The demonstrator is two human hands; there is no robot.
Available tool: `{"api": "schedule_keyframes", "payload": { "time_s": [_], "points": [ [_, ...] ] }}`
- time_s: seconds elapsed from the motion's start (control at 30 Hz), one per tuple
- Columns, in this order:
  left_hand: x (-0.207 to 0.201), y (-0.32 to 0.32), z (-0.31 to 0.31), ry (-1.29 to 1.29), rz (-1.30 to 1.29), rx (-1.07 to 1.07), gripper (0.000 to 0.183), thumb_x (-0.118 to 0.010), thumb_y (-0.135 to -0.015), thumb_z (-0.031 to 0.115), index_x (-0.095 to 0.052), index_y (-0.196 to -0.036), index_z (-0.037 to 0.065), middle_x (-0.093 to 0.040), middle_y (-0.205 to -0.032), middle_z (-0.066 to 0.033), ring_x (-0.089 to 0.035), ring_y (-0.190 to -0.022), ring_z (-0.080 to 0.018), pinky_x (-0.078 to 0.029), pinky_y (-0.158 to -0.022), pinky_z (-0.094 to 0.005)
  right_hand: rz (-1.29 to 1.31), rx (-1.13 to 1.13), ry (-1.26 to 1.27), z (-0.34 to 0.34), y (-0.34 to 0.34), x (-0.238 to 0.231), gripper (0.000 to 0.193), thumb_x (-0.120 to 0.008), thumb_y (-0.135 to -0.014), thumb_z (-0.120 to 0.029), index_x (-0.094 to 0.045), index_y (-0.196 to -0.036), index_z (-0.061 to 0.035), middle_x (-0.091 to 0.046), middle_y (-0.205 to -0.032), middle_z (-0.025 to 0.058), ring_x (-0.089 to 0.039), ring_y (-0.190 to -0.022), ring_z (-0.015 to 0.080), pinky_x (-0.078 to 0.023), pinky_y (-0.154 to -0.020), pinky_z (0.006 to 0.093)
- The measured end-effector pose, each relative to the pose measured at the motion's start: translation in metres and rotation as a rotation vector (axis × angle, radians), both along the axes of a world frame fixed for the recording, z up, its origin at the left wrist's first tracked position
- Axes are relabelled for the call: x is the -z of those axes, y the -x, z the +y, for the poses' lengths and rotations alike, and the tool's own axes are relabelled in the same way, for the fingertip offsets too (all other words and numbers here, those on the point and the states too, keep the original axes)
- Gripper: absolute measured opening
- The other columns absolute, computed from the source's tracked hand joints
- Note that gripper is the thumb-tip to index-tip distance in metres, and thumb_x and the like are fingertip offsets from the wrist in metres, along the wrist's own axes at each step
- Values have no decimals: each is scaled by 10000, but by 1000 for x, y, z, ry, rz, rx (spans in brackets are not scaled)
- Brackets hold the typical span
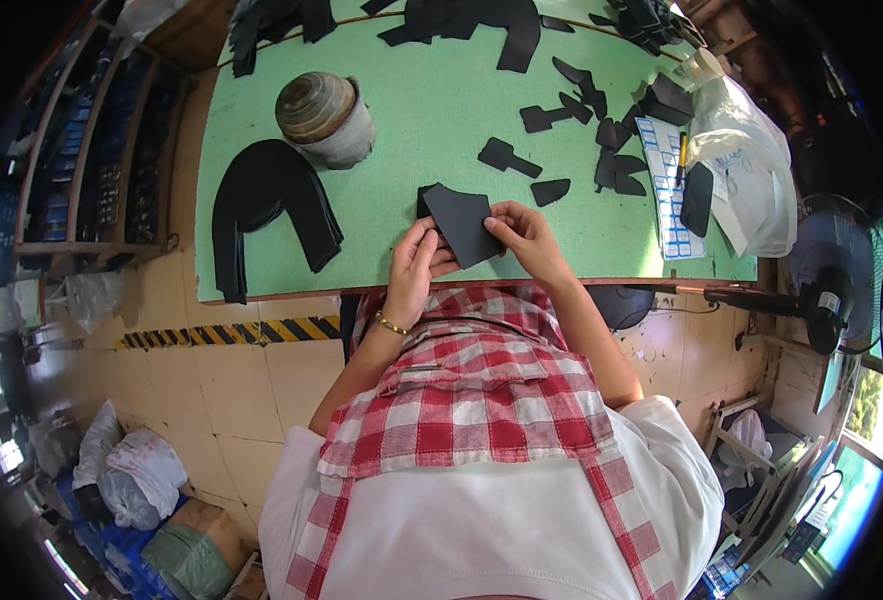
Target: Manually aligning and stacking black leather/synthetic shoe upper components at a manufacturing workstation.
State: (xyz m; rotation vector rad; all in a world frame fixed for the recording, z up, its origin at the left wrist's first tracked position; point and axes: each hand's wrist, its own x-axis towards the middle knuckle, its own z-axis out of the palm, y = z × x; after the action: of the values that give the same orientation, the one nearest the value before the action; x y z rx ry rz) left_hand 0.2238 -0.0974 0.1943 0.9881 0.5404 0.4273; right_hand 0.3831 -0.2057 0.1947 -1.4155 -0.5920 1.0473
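Note:
Just above the table's near edge, both my hands hold a black cut piece of sheet material (pixel 464 226), leather-like, with a slanted outline. My left hand (pixel 414 268) grips its lower left side, fingers partly behind it. On the right edge, my right hand (pixel 524 238) pinches it between thumb and fingers. A dark corner of what may be a second piece shows behind its upper left. To the left lies a stack of black U-shaped pieces (pixel 264 180). Small black cut pieces (pixel 509 157) lie scattered beyond my right hand.
The green table (pixel 401 110) carries a round pot-like container (pixel 333 120) at back left, more black pieces (pixel 476 18) at the far side, and a printed sheet (pixel 661 170) and a clear plastic bag (pixel 746 140) at right. A fan (pixel 826 290) stands beyond the right edge.

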Motion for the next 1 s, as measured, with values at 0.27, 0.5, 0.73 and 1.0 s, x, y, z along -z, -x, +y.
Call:
{"api": "schedule_keyframes", "payload": {
  "time_s": [0.27, 0.5, 0.73, 1.0],
  "points": [
    [5, -2, -2, -23, -58, -6, 340, -459, -980, 134, -438, -1289, -7, -603, -1095, -110, -619, -955, -136, -540, -795, -277, 79, 53, 2, 0, 6, -2, 217, -544, -950, -186, -577, -1032, 11, -573, -773, -49, -473, -652, 17, -365, -583, 183],
    [-7, -14, -7, -255, -164, -305, 324, -644, -873, 74, -499, -1151, -5, -616, -1051, -86, -600, -886, -97, -514, -743, -233, 890, -274, -133, -5, 27, 15, 215, -509, -957, -193, -570, -1037, -4, -586, -750, 17, -509, -616, 79, -371, -524, 198],
    [-2, -1, 3, -286, -15, -289, 262, -678, -857, 93, -536, -1051, -12, -645, -924, -51, -590, -832, -82, -476, -740, -216, 440, -161, 108, 2, 36, 2, 164, -478, -955, -152, -562, -994, -17, -585, -709, 42, -545, -598, 118, -445, -556, 236],
    [-3, 2, 7, -386, 16, -399, 273, -689, -847, 83, -525, -1035, -30, -618, -906, -40, -559, -810, -75, -458, -735, -213, 419, -14, -19, -3, 24, 3, 260, -430, -993, -260, -539, -998, -24, -590, -794, 60, -569, -699, 125, -462, -665, 261]
  ]
}}
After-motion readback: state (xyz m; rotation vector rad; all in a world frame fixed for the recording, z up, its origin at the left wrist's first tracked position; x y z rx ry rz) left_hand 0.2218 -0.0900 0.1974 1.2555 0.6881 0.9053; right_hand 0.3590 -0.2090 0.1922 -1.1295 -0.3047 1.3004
